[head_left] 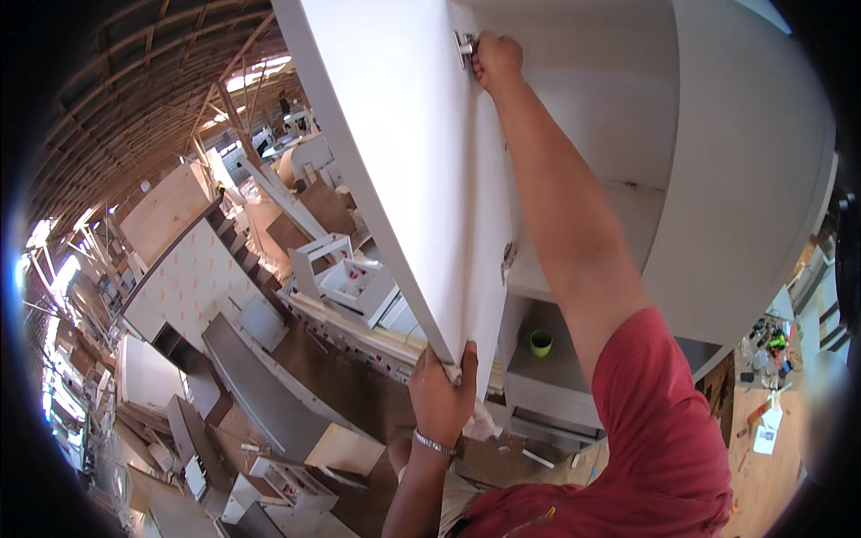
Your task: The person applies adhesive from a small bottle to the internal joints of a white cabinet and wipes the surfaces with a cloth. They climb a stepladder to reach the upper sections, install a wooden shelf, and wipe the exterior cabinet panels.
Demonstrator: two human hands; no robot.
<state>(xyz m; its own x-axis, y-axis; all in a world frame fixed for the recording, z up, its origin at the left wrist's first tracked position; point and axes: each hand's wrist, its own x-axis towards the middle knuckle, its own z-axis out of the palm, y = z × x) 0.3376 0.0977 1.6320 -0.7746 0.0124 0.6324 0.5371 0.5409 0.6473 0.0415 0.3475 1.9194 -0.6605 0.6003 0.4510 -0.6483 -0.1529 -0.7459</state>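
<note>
A tall white cabinet door point(404, 134) stands swung out from a white cabinet point(753, 179). My left hand point(439, 394), a metal-band watch at its wrist, is closed round the door's lower corner, thumb on the inner face. My right arm reaches up into the cabinet opening. There my right hand point(498, 61) is closed at the upper metal hinge point(465, 48), its fingertips partly hidden behind the knuckles. Another hinge point(508, 258) sits lower, between door and cabinet. A pale crumpled cloth point(482, 421) shows beside my left hand; whether I hold it is unclear.
A green cup point(541, 342) stands in a lower compartment. To the left are a white drawer unit point(350, 278), a long grey panel point(269, 386) and several loose boards on the floor. At the right, a wooden work surface point(762, 457) carries tools and small items.
</note>
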